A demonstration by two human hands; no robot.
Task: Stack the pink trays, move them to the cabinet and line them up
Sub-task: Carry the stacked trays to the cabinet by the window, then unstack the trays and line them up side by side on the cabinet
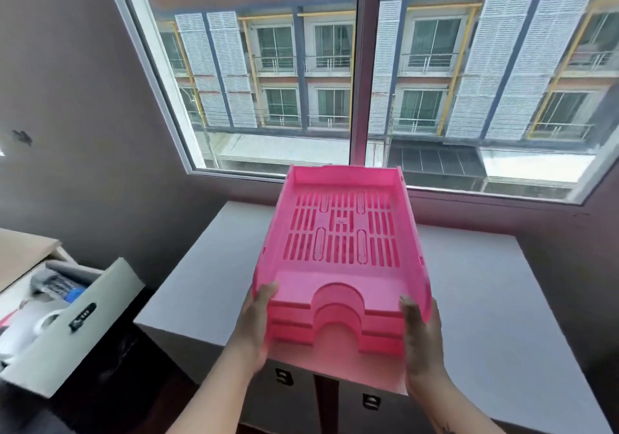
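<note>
A stack of pink slotted plastic trays (341,232), nested one in another, is held above the white cabinet (485,299) under the window. My left hand (254,326) grips the stack's near left corner, thumb on the rim. The near right corner is gripped by my right hand (422,336). The stack tilts a little, its far end raised toward the window. Its near edge sticks out past the cabinet's front. I cannot tell whether the stack touches the cabinet top.
A large window (361,65) runs behind the cabinet, close to its back edge. At the left, an open white drawer (70,329) with a combination lock holds a tape roll and other items. Dark walls flank both sides. Cabinet fronts below carry small locks (284,376).
</note>
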